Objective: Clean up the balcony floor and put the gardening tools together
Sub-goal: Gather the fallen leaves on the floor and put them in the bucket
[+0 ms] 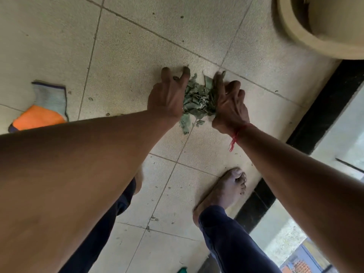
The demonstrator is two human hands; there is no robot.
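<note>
L grip point(167, 95) fingers straight, R grip point(230, 107) fingers bent, hold unclear; crumpled dry leaves point(199, 99) pressed btwn

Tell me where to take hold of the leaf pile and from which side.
Take the leaf pile at its base, on both flanks, coming in low from left and right at once. It is a loose, low heap of small leaves on flat tile, so a pinch from above would probably lift few. The left hand and right hand flank it.
</note>
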